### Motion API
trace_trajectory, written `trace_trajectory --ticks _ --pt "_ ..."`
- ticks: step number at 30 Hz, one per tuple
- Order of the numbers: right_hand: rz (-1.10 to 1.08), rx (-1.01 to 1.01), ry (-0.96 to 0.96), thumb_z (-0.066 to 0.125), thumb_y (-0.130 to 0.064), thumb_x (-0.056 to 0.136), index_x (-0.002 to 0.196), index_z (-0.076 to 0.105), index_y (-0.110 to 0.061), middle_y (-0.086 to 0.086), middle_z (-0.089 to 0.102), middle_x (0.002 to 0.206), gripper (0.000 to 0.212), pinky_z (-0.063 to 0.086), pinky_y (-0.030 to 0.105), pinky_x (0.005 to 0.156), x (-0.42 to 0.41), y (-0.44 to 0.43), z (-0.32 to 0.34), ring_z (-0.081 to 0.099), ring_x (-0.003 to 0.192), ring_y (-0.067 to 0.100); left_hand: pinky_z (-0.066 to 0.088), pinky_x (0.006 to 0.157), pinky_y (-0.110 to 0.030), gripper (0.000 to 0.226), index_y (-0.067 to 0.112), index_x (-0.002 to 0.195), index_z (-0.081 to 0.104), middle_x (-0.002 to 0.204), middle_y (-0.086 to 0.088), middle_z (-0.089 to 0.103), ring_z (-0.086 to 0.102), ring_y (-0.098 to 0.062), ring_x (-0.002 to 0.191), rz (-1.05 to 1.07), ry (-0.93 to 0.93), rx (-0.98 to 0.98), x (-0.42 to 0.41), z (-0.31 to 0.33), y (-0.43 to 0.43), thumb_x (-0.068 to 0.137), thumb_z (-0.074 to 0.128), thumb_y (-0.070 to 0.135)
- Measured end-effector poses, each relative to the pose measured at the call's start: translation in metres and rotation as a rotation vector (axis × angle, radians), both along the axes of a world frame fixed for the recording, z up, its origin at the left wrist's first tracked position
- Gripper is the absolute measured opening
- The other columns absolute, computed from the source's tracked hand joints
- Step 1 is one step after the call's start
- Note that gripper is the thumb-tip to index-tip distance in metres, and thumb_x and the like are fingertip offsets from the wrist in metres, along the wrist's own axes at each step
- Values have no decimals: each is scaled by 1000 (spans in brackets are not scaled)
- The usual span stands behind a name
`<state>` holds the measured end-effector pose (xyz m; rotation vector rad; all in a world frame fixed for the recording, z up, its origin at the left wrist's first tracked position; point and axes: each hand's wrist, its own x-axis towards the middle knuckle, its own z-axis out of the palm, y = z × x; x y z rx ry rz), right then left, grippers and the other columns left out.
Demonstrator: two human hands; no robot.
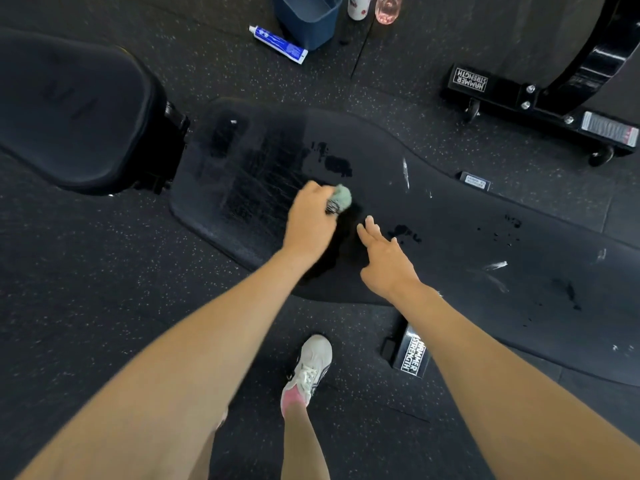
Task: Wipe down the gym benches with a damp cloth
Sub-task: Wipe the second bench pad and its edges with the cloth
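Matt black padded bench (pixel 433 216) streaked wet, soft green cloth (pixel 343 197), speckled rubber floor (pixel 86 289)

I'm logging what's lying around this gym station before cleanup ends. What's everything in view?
back pad: 1, black, centre, wet patches and white streaks
seat pad: 1, black, left
cloth: 1, pale green, on the back pad
bucket: 1, blue, top, on the floor
tube: 1, white and blue, floor beside the bucket
cup: 1, white with red marks, top
bottle: 1, pink, right of the cup
machine frame: 1, black, top right
bench foot: 1, black, white lettering, lower centre
floor: 1, dark, speckled
shoe: 1, white, bottom centre
left grip: 1, bare hand, holds the cloth
right grip: 1, bare hand, fingers straight, over the back pad
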<state>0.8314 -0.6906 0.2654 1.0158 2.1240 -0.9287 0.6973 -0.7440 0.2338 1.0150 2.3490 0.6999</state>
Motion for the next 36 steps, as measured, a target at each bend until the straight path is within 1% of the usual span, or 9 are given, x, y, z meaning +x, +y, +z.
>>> trace_trajectory --ticks 5,10,14,17,19,22,24,29,36 --pt "20 15 -9 43 8 89 155 2 -18 -10 -12 161 82 33 41 113 -1 -1 1 5 148 27 40 85 -33 29 3 121 57 119 -16 51 49 -30 110 260 167 -112 -63 0 0 91 56 5" --pt "56 4 -31 44 4 92 155 0 -16 -6 -14 161 80 30 39 115 -3 4 0 3 149 25 33 76 -27 30 3 119 55 120 -11 48 45 -28 109 284 178 -155 -35 -9 24 90 49 -4" --pt "75 9 -53 45 3 93 155 -1 -15 -3 -13 161 79 29 39 115 -6 4 3 4 149 26 37 81 -28 34 5 120 57 119 -10 49 45 -26 107 196 124 -112 -5 -9 35 87 52 -5" --pt "78 5 -45 45 4 90 155 1 -14 -1 -12 162 80 18 39 120 -6 4 3 3 149 23 40 84 -29 33 5 118 58 116 -9 50 46 -25 106 38 38 -103 10 -8 40 87 52 -3" --pt "67 31 -18 44 5 88 155 10 -14 3 -2 162 77 11 37 121 -6 6 2 9 148 22 44 86 -33 34 5 119 59 113 -8 51 48 -24 105 -126 -37 -83 17 -7 39 87 51 -4" --pt "-99 139 56 41 5 88 139 46 -5 9 41 148 52 35 34 109 -8 8 6 38 134 29 44 86 -39 44 5 125 58 110 -9 53 48 -25 104 -208 -56 5 3 -3 29 83 50 -8" --pt "-163 227 91 41 7 87 126 55 -1 11 53 133 42 40 31 97 -12 12 9 47 123 28 44 85 -39 46 4 123 58 110 -12 52 47 -29 105 -143 46 33 -22 0 21 80 50 -9" --pt "-192 271 106 39 3 93 145 37 -3 10 33 153 52 30 25 106 -28 27 8 36 136 24 34 77 -25 39 5 128 53 118 -11 49 45 -26 110 232 140 -78 -83 -1 31 90 53 -2" --pt "-216 269 95 40 1 95 151 24 -5 9 18 160 58 25 26 111 -41 40 3 27 142 23 42 82 -30 39 4 125 55 115 -11 50 46 -26 104 290 67 -81 -42 -6 64 88 51 -5"
